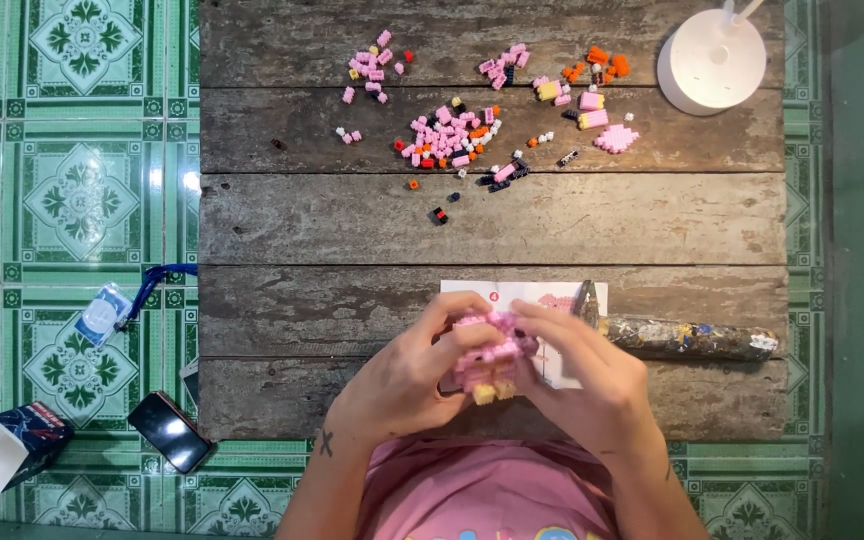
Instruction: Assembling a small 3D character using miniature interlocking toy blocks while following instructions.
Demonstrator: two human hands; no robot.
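A small pink block model [487, 352] with yellow bits at its bottom is held between both hands over the near edge of a worn wooden table [352, 220]. My left hand [407, 375] grips its left side, thumb and fingers curled around it. My right hand [582, 375] holds its right side, with fingertips on top of the model. Under the hands lies a white instruction sheet [572, 296]. Loose tiny blocks, mostly pink [447, 135], are scattered across the far half of the table, with smaller piles at far left [372, 65] and orange ones [602, 62] at far right.
A white round lamp base [712, 60] stands at the table's far right corner. A paint-spattered tool handle [687, 338] lies right of the sheet. On the green tiled floor at left are a black phone [170, 432], a badge on a blue lanyard [107, 312] and a tissue box [22, 435].
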